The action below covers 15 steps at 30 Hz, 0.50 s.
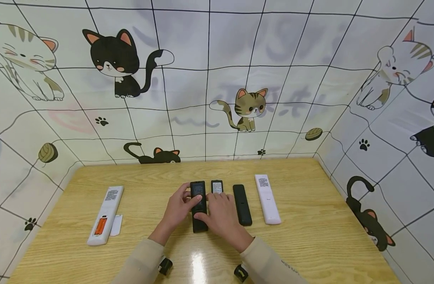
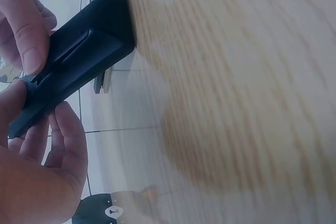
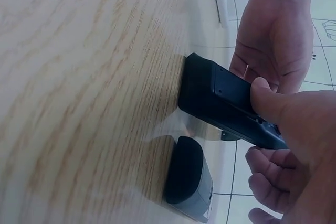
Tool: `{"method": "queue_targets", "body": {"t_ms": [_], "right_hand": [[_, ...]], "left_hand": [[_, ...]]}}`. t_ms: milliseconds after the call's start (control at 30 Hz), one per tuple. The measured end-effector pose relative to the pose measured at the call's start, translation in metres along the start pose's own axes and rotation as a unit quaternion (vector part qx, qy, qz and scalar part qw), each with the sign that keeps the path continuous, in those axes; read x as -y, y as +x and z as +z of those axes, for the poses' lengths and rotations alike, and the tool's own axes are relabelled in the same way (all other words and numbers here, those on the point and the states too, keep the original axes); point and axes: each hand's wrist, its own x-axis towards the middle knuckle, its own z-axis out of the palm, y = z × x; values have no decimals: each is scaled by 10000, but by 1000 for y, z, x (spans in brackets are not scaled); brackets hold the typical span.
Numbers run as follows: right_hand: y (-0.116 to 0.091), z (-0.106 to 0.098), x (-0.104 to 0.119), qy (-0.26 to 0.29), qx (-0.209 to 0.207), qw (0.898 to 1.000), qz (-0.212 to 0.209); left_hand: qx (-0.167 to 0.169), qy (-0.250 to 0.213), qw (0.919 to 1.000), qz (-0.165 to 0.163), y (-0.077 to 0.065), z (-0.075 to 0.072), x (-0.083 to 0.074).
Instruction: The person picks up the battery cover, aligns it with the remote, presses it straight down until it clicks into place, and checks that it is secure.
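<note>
A black remote control (image 1: 198, 188) is between both hands, back side up with a printed label, its lower end close to the wooden table. My left hand (image 1: 178, 208) grips its left edge, thumb across the back. The right hand (image 1: 222, 212) lies along the other edge, thumb on the lower back and fingers curled at the side. In the left wrist view, a long seam shows on the remote's lower back (image 2: 79, 59); whether that cover is loose I cannot tell. Partly behind the right hand lies another labelled black remote (image 1: 217, 185).
Right of the hands lie a black remote (image 1: 242, 205) and a white remote (image 1: 268, 199). At the left, a white remote (image 1: 105, 213) shows an orange battery in its uncovered bay, with a white battery cover (image 1: 116, 225) beside it. Cat-print cloth walls (image 1: 188, 86) surround the table (image 1: 309, 236).
</note>
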Motion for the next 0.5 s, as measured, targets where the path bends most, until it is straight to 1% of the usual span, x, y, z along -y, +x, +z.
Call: {"method": "queue_targets", "body": {"t_ms": [267, 500], "right_hand": [[0, 2, -1, -287, 35, 9996, 71], [0, 3, -1, -260, 88, 9996, 70]], "left_hand": [[-28, 117, 9999, 61, -2, 3, 1], [-80, 249, 9996, 53, -4, 4, -1]]}}
